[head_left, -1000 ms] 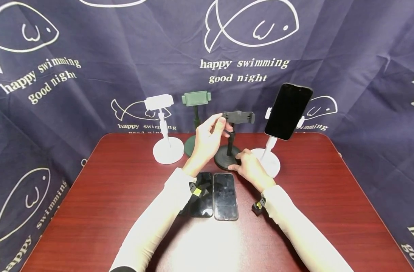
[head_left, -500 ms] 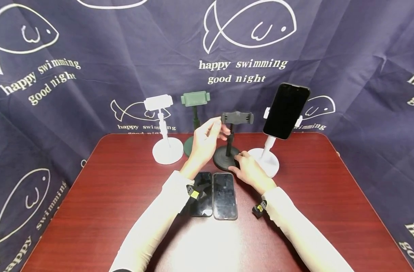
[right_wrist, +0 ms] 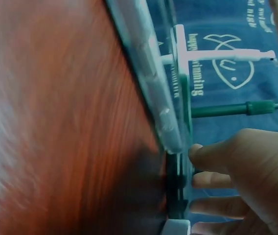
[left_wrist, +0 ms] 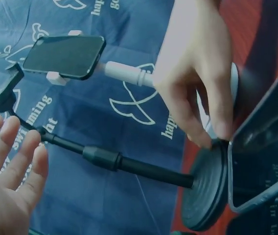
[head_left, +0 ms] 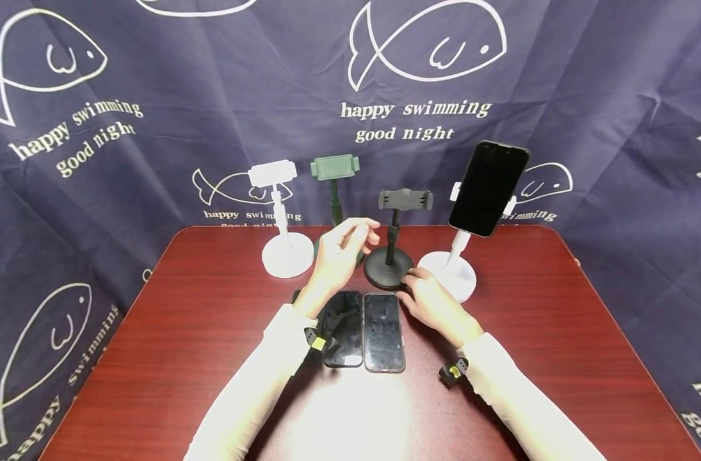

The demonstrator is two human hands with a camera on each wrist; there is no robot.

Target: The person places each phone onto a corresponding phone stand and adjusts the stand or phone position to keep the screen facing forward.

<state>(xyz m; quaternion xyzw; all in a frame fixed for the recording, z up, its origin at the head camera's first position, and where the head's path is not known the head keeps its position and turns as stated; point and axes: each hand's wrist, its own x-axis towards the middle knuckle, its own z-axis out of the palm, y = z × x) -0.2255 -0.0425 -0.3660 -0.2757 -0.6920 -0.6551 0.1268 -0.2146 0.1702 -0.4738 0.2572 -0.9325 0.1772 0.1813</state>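
Observation:
A black phone stand [head_left: 390,266] stands upright on the table, its grey clamp [head_left: 406,199] holding nothing. Left of its pole, apart from it, my left hand [head_left: 340,255] hovers with loose fingers, overlapping the green stand behind. The left wrist view shows those fingers [left_wrist: 19,152] spread and bare. My right hand [head_left: 433,302] is low at the front right of the black base, fingertips right at its rim. Two dark phones lie flat in front of the stand: one phone [head_left: 383,333] in a clear case, the other phone [head_left: 343,330] beside it.
To the right, a white stand [head_left: 459,278] carries a tilted black phone [head_left: 488,189]. Further left are a green stand [head_left: 335,168] and another white stand [head_left: 287,255], both with bare clamps. A dark blue fish-print cloth [head_left: 304,77] hangs behind the red-brown table [head_left: 171,358].
My left hand has let go of the black stand's clamp and moved down and left. My right hand has drawn back slightly from the base. The stands and phones have stayed put.

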